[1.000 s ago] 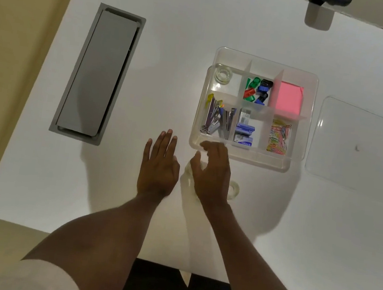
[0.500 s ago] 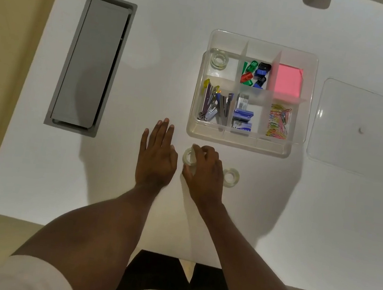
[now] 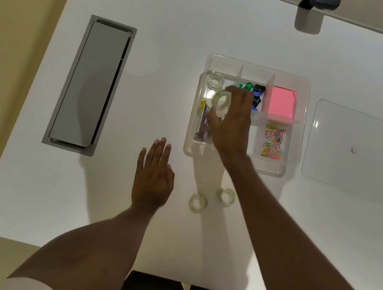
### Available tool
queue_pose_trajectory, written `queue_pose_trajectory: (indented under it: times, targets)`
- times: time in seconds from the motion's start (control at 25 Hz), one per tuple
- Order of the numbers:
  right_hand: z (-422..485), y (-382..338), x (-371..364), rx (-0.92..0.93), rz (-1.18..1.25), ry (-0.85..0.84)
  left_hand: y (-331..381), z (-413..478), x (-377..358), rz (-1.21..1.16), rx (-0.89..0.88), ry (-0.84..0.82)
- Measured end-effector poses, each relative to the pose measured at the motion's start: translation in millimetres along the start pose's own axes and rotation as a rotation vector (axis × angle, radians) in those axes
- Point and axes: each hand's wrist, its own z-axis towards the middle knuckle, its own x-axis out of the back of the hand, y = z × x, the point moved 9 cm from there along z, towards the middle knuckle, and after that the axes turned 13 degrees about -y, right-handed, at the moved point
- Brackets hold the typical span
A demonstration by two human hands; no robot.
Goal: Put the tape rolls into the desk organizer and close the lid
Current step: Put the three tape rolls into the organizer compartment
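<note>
The right hand (image 3: 231, 123) is pinching a roll (image 3: 221, 100) over the organizer (image 3: 301, 86), near the far-left cell where one roll (image 3: 215, 81) is already lying; let go early, it could be dropping among the staplers (image 3: 203, 124). The left hand (image 3: 153, 178) is resting open and flat; two rolls (image 3: 198, 203) are waiting on the desk (image 3: 201, 24), the lid (image 3: 352, 151) lying off to the right.

Plenty of bare bench (image 3: 224, 32) is left around the organizer (image 3: 299, 110); its near side is blocked only by two loose tape rolls (image 3: 197, 203).
</note>
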Motion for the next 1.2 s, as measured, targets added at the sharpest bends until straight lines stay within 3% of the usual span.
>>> queue_pose_trajectory:
  times: [0.12, 0.32, 0.52, 0.68, 0.84, 1.04, 1.2]
  targets:
    - [53.7, -1.1, 5.6, 0.002, -0.055, -0.059, -0.7, 0.7, -0.4, -0.002, -0.001, -0.011]
    - [105.8, 13.3, -32.4, -0.116, -0.423, -0.37, -1.3, 1.3, -2.2, -0.003, 0.004, -0.033]
    - [116.1, 23.7, -56.9, -0.143, -0.537, -0.458, -1.6, 2.5, -5.4, 0.01, 0.008, -0.043]
    - [115.4, 22.4, -57.3, -0.114, -0.589, -0.429, -0.8, 2.3, -5.3, 0.016, 0.003, -0.034]
    - [98.9, 6.2, -37.5, -0.021, -0.547, -0.224, -0.4, 1.9, -4.8, 0.021, -0.001, -0.03]
    - [30.3, -11.9, -8.9, 0.065, -0.262, 0.019, 1.4, 0.8, -2.5, 0.027, -0.005, -0.021]
    - [-53.6, 8.2, -7.7, 0.05, -0.1, 0.038, 1.4, 0.1, -3.1, 0.035, -0.01, -0.011]
